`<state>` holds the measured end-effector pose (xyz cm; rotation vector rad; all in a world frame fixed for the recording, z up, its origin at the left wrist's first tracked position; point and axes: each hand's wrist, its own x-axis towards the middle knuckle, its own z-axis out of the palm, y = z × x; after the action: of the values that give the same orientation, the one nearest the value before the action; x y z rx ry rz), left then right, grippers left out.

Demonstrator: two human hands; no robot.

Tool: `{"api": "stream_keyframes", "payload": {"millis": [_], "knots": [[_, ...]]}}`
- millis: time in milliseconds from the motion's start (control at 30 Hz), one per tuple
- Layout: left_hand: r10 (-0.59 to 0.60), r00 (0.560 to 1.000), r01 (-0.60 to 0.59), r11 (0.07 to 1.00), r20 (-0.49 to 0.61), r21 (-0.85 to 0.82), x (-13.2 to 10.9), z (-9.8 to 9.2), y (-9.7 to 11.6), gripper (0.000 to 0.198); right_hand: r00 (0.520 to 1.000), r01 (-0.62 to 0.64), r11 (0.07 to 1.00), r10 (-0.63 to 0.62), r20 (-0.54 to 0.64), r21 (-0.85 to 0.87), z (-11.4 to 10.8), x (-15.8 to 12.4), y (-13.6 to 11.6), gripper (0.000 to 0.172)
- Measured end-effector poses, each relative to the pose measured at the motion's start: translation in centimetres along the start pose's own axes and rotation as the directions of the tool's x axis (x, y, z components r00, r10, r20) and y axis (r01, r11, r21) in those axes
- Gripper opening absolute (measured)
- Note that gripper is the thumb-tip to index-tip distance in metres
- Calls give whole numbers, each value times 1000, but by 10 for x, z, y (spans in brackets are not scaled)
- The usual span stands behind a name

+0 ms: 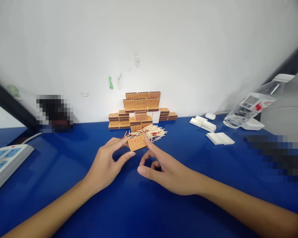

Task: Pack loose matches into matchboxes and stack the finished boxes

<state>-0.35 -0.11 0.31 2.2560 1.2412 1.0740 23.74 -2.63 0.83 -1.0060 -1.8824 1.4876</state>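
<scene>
My left hand (106,160) is closed on a yellow matchbox (137,143) with red printing, held tilted between the thumb and fingers. At the box's right end, the index fingertip of my right hand (161,167) touches its edge; the thumb is apart from it and the other fingers are loosely curled. Just behind lies a loose pile of matches (155,133) with red heads, partly hidden by the held box and fingers. Beyond the pile, many similar matchboxes form a stepped stack (141,103) against the wall, with some white pieces among them.
On the right are white box trays (203,124), more white trays (220,138), a small white rounded case (210,116) and a tilted water bottle (249,102). A power strip (11,165) lies left on the blue table (109,211). The white wall (188,59) rises behind.
</scene>
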Motion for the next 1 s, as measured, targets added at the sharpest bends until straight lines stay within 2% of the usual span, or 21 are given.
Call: {"api": "stream_keyframes", "payload": {"millis": [233, 333, 367, 433, 533, 633, 767, 1000], "knots": [[30, 1000, -30, 998, -6, 47, 0, 5, 10, 39, 999, 30, 996, -32, 22, 84, -5, 1, 5, 109], [41, 999, -41, 996, 7, 84, 7, -3, 1, 38, 997, 63, 994, -66, 31, 90, -8, 5, 7, 104], [38, 999, -40, 992, 20, 119, 12, -10, -6, 40, 995, 96, 993, -95, -9, 71, -10, 7, 8, 100], [-4, 1000, -2, 970, 21, 243, 29, -30, -24, 45, 969, 175, 984, -176, -171, -21, -16, 12, 9, 89], [-41, 999, 47, 946, -24, 320, 62, -61, -56, 49, 873, 199, 958, -268, -408, -205, -29, 20, 14, 62], [-72, 997, 79, 928, -31, 363, 87, -75, -81, 52, 828, 156, 938, -294, -477, -308, -44, 25, 20, 38], [-104, 993, 119, 905, -59, 408, 98, -66, -96, 49, 814, 136, 916, -321, -484, -378, -55, 25, 26, 24], [-89, 975, 179, 861, -206, 476, 98, -48, -97, 40, 778, 143, 858, -405, -480, -493, -57, 23, 25, 17]]}}
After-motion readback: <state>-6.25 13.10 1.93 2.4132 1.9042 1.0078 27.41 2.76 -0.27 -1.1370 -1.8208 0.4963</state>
